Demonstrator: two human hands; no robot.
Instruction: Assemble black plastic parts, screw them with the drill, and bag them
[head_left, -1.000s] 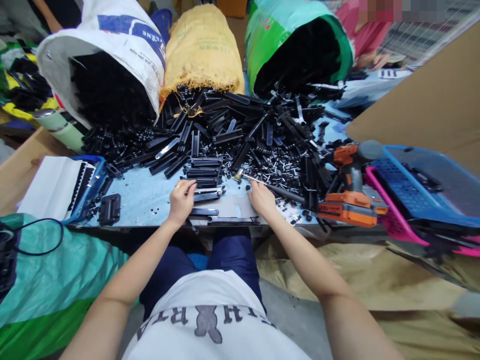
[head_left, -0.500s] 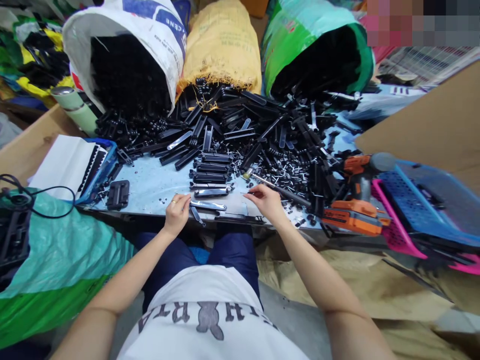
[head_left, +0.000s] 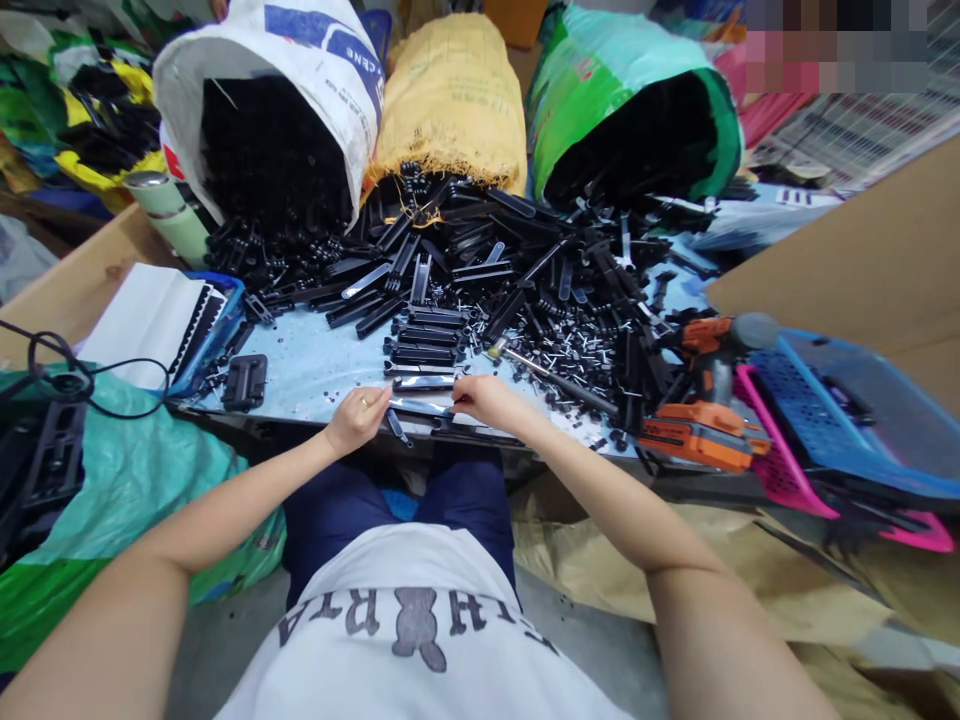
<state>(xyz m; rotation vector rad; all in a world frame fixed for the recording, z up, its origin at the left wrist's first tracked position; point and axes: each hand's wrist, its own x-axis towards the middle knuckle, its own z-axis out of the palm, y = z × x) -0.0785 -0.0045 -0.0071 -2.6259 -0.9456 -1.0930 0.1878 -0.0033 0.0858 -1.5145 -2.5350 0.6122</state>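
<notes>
At the table's front edge, my left hand [head_left: 360, 420] is closed in a pinch at the left end of a shiny, narrow metal strip [head_left: 421, 408]. My right hand [head_left: 491, 402] pinches at the strip's right end. Whatever small piece either set of fingertips holds is hidden. Just behind lies another shiny-topped black bar [head_left: 424, 383], in front of a stacked row of similar black bars [head_left: 424, 336]. A small dark strip [head_left: 397, 428] lies below my left fingers.
A hammer [head_left: 555, 378] lies beside scattered metal pins [head_left: 559, 335]. Black parts [head_left: 480, 235] heap up before a white sack [head_left: 180, 110], a yellow sack [head_left: 450, 90] and a green sack [head_left: 547, 110]. An orange cordless drill [head_left: 705, 430] and blue basket [head_left: 855, 400] stand right.
My right hand has moved left to the strip's right end. The left hand has shifted slightly right, to the strip's left end. The camera view has shifted slightly.
</notes>
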